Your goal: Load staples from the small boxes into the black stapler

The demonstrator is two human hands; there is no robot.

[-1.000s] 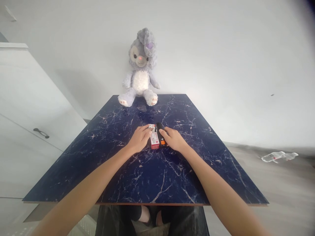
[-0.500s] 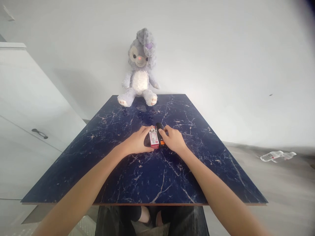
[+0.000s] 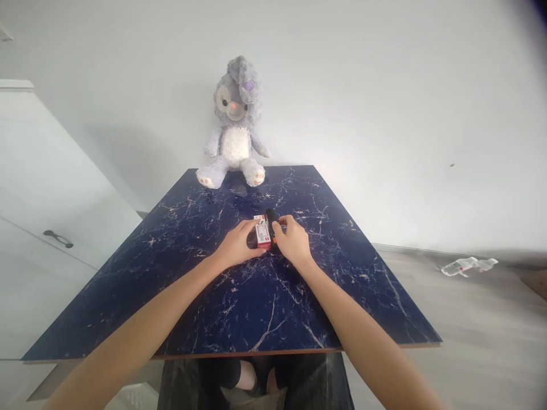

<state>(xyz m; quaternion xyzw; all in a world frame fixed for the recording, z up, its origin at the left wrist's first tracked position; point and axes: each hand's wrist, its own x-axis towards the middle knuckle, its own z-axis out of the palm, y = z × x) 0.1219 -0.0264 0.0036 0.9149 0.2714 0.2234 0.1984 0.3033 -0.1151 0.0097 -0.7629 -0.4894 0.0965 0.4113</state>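
Observation:
A small red-and-white box point(image 3: 262, 232) rests on the dark blue marbled table point(image 3: 205, 319), near its middle. My left hand point(image 3: 239, 244) grips the box from the left, thumb at its near end and fingers at the far end. Directly to the right of the box lies a black object with an orange part point(image 3: 270, 218); its exact kind I cannot make out. My right hand point(image 3: 294, 239) is closed round this black object, thumb on its top, and covers much of it. The two things sit side by side, very close together.
A grey-lilac plush toy point(image 3: 236, 145) sits at the table's far edge against the white wall. On the left stands a white cabinet point(image 3: 38, 171) with a dark handle point(image 3: 58, 238). Clear plastic bottles point(image 3: 459, 266) lie on the floor at right.
The whole view has shifted slightly, so the scene sits further left. My right fingers have curled closer round the black object, hiding more of its orange part. The left hand keeps its hold.

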